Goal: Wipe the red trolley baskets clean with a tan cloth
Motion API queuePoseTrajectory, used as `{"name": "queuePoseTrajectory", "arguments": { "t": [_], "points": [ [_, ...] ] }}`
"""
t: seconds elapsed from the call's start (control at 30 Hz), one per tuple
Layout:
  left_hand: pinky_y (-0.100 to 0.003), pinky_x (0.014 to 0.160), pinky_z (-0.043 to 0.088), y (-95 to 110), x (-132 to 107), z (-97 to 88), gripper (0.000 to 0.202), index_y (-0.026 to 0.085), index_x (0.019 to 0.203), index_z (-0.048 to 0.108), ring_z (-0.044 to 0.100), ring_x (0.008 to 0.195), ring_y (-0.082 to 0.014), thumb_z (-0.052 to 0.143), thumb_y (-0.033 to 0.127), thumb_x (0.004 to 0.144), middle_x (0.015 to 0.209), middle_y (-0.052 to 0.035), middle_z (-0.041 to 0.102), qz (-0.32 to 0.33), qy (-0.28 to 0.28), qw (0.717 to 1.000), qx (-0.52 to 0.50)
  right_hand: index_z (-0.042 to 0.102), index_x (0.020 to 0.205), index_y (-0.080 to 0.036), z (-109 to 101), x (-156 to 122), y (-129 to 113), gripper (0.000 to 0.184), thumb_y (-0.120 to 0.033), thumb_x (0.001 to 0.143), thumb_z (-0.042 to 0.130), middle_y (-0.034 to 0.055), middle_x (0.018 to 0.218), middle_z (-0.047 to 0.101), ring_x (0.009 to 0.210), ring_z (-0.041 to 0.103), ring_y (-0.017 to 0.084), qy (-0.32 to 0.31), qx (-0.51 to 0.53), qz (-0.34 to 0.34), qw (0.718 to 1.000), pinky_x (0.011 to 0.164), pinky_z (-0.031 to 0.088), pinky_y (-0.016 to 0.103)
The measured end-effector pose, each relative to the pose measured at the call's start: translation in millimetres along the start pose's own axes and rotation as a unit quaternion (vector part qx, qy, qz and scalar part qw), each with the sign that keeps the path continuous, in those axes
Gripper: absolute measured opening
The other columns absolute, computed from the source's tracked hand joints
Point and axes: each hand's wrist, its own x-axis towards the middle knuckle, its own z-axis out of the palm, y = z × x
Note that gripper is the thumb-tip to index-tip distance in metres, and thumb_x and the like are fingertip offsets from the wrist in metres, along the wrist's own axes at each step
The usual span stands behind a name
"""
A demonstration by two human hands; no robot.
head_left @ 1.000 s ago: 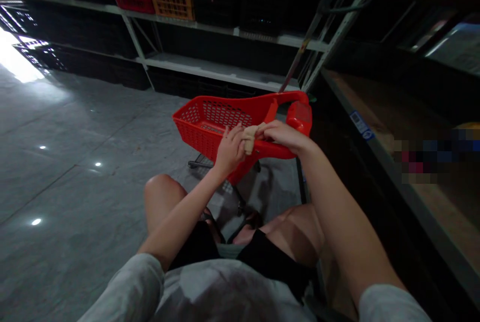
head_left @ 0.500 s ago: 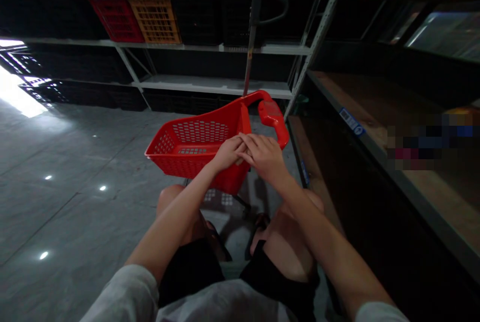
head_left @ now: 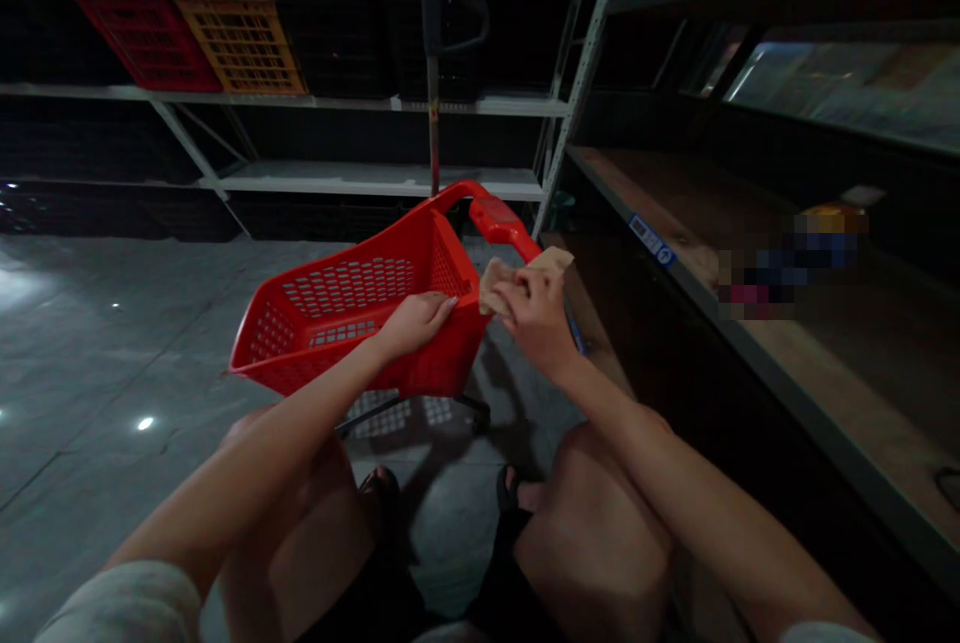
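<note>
A small red plastic shopping cart (head_left: 352, 293) with perforated walls stands before my knees. My left hand (head_left: 416, 323) is closed over its near rim, close to the handle end. Some of its fingers are out of sight. In my right hand (head_left: 538, 318) is a crumpled light-brown sheet (head_left: 499, 285), pinched between bent fingers; whether it is paper or cloth I cannot tell. That hand is just below the cart's red handle (head_left: 499, 223), and part of the sheet overlaps the handle's lower end. The hands are apart.
White metal shelving (head_left: 337, 103) with a red crate (head_left: 154, 41), a yellow crate (head_left: 238, 45) and dark crates stands behind the cart. A pole with a dark grip (head_left: 454, 1) rises behind the cart's handle. Wooden shelves (head_left: 847, 363) with blue labels run along my right.
My clasped hands have come apart. The left is now on the cart's rim, and the light-brown sheet shows in the right. The view has turned right, so the cart appears further left.
</note>
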Motion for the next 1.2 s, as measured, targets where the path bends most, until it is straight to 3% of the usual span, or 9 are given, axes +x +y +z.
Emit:
{"name": "queuePoseTrajectory", "arguments": {
  "t": [0.1,0.2,0.3,0.4,0.6,0.8,0.93,1.07,1.2],
  "points": [
    [-0.031,0.086,0.054,-2,6,1.2,0.048,0.019,0.087,0.067,0.072,0.086,-0.0200,0.029,0.038,0.109,0.089,-0.0083,0.074,0.005,0.002,1.000,-0.004,0.074,0.114,-0.029,23,-9,-10,0.026,-0.021,0.101,0.052,0.0097,0.118,0.071,0.098,0.054,0.025,-0.029,-0.011,-0.128,0.991,0.085,0.050,0.039],
    [-0.031,0.085,0.054,-7,7,0.9,0.050,0.018,0.088,0.066,0.071,0.086,-0.0201,0.027,0.039,0.110,0.090,-0.0089,0.074,0.006,0.002,1.000,0.005,0.074,0.105,-0.031,28,-5,19,0.024,-0.016,0.099,0.057,0.0065,0.110,0.072,0.095,0.055,0.022,0.020,0.028,-0.181,0.983,0.085,0.051,0.036],
    [-0.031,0.084,0.053,-13,6,0.8,0.052,0.018,0.086,0.065,0.070,0.085,-0.0204,0.025,0.040,0.110,0.088,-0.0095,0.073,0.009,-0.008,1.000,0.020,0.075,0.104,-0.029,25,18,62,0.019,-0.017,0.092,0.065,0.0086,0.113,0.070,0.106,0.057,0.026,0.130,0.090,-0.067,0.985,0.094,0.051,0.043],
    [-0.032,0.081,0.053,-17,6,0.6,0.054,0.017,0.086,0.065,0.070,0.082,-0.0214,0.023,0.041,0.110,0.086,-0.0100,0.072,0.006,-0.018,0.999,0.033,0.075,0.101,-0.025,32,52,88,0.020,-0.019,0.086,0.065,0.0092,0.111,0.071,0.109,0.062,0.028,0.155,0.212,0.085,0.961,0.100,0.052,0.049],
    [-0.033,0.083,0.053,-24,3,-3.3,0.055,0.017,0.092,0.067,0.071,0.088,-0.0221,0.021,0.040,0.111,0.094,-0.0107,0.074,-0.003,-0.015,0.999,0.031,0.073,0.106,-0.023,48,47,43,0.025,-0.031,0.088,0.058,0.0076,0.128,0.073,0.120,0.067,0.024,0.179,0.478,0.278,0.814,0.110,0.052,0.046],
    [-0.033,0.082,0.053,-37,-9,-7.6,0.058,0.016,0.093,0.067,0.071,0.088,-0.0231,0.017,0.041,0.111,0.093,-0.0112,0.073,-0.002,-0.008,0.998,0.064,0.079,0.109,-0.027,20,0,-26,0.036,-0.014,0.084,0.056,0.0051,0.152,0.059,0.145,0.051,0.025,0.171,0.375,0.234,0.881,0.126,0.038,0.049],
    [-0.032,0.081,0.052,-40,-6,-7.9,0.058,0.017,0.092,0.067,0.070,0.086,-0.0215,0.017,0.041,0.111,0.091,-0.0100,0.072,0.001,-0.008,0.998,0.064,0.078,0.118,-0.026,28,45,14,0.052,-0.010,0.074,0.053,0.0046,0.136,0.071,0.136,0.060,0.024,0.127,0.415,0.179,0.883,0.125,0.039,0.050],
    [-0.032,0.080,0.051,-41,0,-7.4,0.056,0.016,0.093,0.067,0.069,0.084,-0.0211,0.019,0.039,0.111,0.090,-0.0101,0.071,-0.003,-0.018,0.997,0.079,0.078,0.113,-0.021,49,84,58,0.046,-0.016,0.075,0.052,0.0066,0.128,0.076,0.124,0.068,0.025,0.084,0.485,0.259,0.831,0.117,0.049,0.050],
    [-0.031,0.080,0.051,-41,1,-7.6,0.053,0.016,0.096,0.067,0.071,0.090,-0.0217,0.021,0.038,0.111,0.096,-0.0108,0.072,-0.021,-0.028,0.995,0.097,0.070,0.128,-0.022,57,57,34,0.045,-0.019,0.088,0.049,0.0088,0.143,0.068,0.135,0.061,0.025,0.179,0.413,0.234,0.862,0.120,0.046,0.051]
  ]
}}
